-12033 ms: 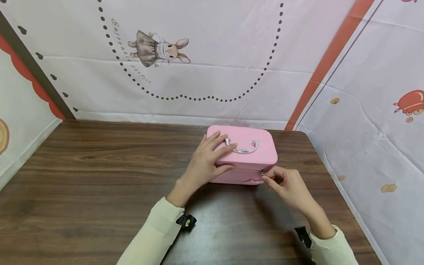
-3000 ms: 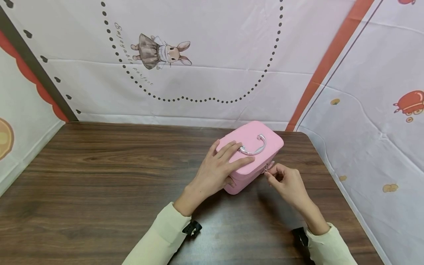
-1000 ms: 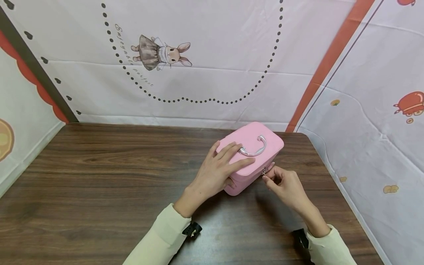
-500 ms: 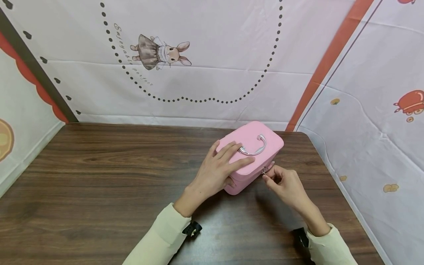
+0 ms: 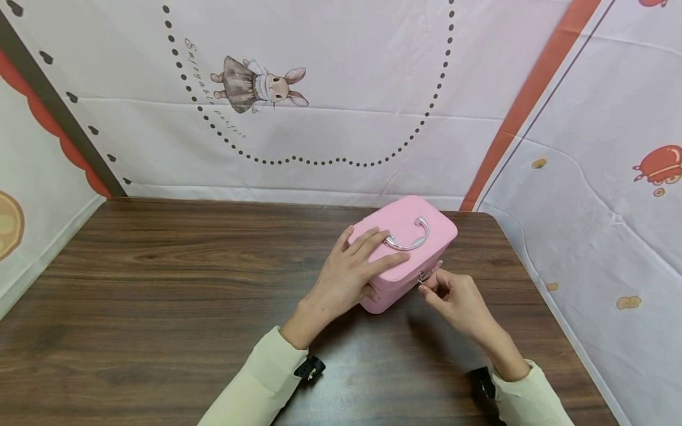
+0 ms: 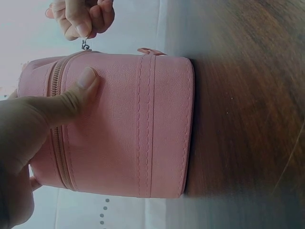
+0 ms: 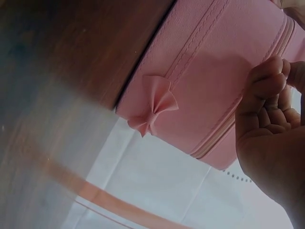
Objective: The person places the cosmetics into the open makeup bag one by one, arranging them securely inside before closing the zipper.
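Nearest, the right hand [image 5: 458, 299] pinches the zipper pull [image 6: 85, 45] at the near right corner of the pink case [image 5: 421, 234], which stands toward the wooden table's [image 5: 160, 284] far right. The left hand [image 5: 348, 275] lies flat on the lid, thumb pressing the side wall by the zipper. Best to keep that downward pressure and draw the pull along the track, not outward.

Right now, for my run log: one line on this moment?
left hand: presses pink case lid | right hand: pinches zipper pull | case: on table
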`<state>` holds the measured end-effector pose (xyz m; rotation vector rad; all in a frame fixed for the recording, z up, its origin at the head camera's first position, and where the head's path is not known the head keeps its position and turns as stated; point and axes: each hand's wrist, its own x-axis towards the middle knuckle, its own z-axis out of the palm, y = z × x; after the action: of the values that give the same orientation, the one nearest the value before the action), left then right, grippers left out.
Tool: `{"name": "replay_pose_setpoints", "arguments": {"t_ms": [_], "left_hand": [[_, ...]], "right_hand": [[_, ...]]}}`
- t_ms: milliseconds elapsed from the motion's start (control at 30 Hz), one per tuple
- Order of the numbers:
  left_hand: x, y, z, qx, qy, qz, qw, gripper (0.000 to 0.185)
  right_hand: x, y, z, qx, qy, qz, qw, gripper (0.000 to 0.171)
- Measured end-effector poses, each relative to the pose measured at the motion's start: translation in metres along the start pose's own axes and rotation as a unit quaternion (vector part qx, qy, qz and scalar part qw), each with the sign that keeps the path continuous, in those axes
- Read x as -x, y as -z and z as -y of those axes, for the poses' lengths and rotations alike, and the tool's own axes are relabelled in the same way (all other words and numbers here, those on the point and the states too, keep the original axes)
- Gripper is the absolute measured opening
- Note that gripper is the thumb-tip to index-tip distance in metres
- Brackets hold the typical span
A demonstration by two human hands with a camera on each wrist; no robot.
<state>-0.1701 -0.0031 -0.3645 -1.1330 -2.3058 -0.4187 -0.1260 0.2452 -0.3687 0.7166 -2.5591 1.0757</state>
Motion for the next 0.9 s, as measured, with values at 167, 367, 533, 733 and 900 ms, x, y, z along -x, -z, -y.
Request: {"name": "replay_pose_setpoints", "arguments": {"t_ms": [167, 367, 533, 733, 900], "left_hand": [[0.000, 0.000, 0.001, -0.002, 0.002, 0.001, 1.0000, 0.094], [0.001, -0.004, 0.001, -0.016, 0.001, -0.001, 0.9999, 0.093], [0.001, -0.006, -0.001, -0.024, 0.003, -0.012, 0.9996, 0.091], [-0.001, -0.009, -0.003, -0.034, -0.004, -0.038, 0.9987, 0.088], [0.000, -0.011, -0.005, -0.041, 0.002, -0.049, 0.9980, 0.091]], "right_hand": [[0.000, 0.001, 0.001, 0.005, 0.000, 0.000, 1.000, 0.027], [0.001, 0.003, 0.001, 0.008, -0.006, -0.001, 1.000, 0.026], [0.001, 0.003, 0.001, -0.005, -0.008, 0.008, 1.000, 0.026], [0.000, 0.003, 0.001, -0.010, 0.001, 0.012, 1.000, 0.026], [0.001, 0.002, 0.003, -0.013, 0.007, 0.012, 1.000, 0.027]]}}
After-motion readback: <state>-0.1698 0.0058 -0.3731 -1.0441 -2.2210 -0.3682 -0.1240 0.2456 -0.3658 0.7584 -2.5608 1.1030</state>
